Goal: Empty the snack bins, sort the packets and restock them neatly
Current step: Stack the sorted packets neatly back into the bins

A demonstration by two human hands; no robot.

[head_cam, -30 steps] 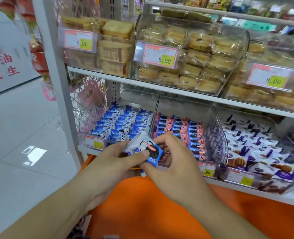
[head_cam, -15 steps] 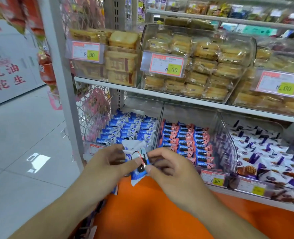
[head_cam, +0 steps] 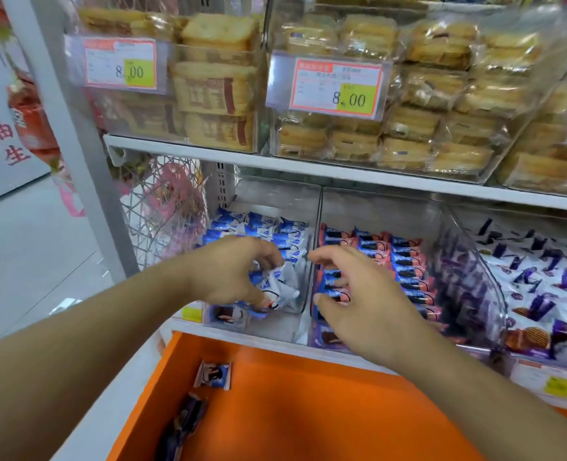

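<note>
Left hand (head_cam: 232,271) reaches into the near end of the clear plastic bin of blue-and-white snack packets (head_cam: 258,234), fingers curled round a crinkled blue-and-white foil packet (head_cam: 280,287); the grip looks like a loose pinch at the packet's edge. Right hand (head_cam: 365,301) hovers over the neighbouring clear bin of pink-and-blue packets (head_cam: 405,261), fingers spread and half curled, holding nothing that shows. Further right, a bin of purple-and-white packets (head_cam: 541,277). Two stray packets lie on the orange ledge (head_cam: 308,410) below: a small white-and-blue one (head_cam: 212,374) and a dark purple one (head_cam: 189,417), well apart from the bins.

Handling, as a judgement: packets are light, soft-walled and slick, the biscuit inside likely brittle. Best taken by the crimped end seals or flat across both faces, without squeezing the middle. Rows are tight, so a careless drop could knock neighbours askew.
</note>
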